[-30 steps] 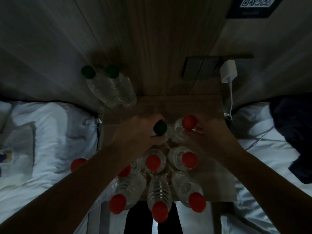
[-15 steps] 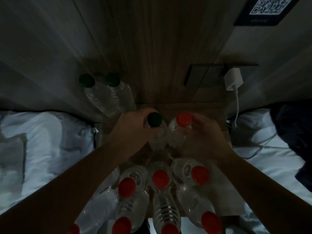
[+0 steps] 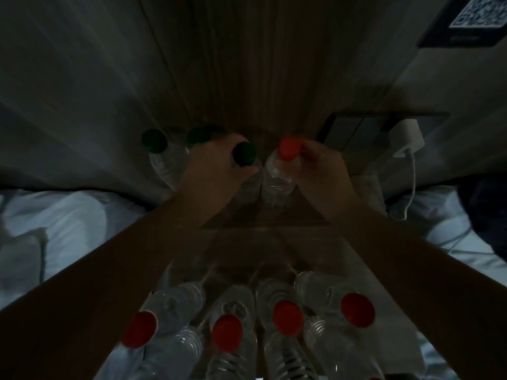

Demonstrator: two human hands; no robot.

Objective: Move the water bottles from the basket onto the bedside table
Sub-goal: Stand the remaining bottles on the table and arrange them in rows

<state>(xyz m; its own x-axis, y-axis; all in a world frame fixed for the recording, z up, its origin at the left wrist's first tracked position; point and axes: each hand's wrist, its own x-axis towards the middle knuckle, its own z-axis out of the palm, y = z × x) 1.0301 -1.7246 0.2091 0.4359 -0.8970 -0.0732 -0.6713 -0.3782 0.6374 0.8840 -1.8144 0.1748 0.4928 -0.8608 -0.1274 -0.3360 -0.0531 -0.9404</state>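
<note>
A dark wooden wall [image 3: 247,64] rose behind two white beds [image 3: 55,220], with the bedside table [image 3: 263,218] between them. Nearest the camera stood a cluster of red-capped bottles [image 3: 288,316]; the dim light hid whatever held them. Over the back of the table, the left hand [image 3: 211,171] was wrapped around the neck of a green-capped bottle [image 3: 244,153], and the right hand [image 3: 321,171] pinched the red-capped bottle [image 3: 277,176] just below its cap. The two held bottles were side by side, almost touching. Two more green-capped bottles, the back pair [image 3: 164,157], stood at the table's back left corner. A white charger [image 3: 406,138] hung in the wall socket.
</note>
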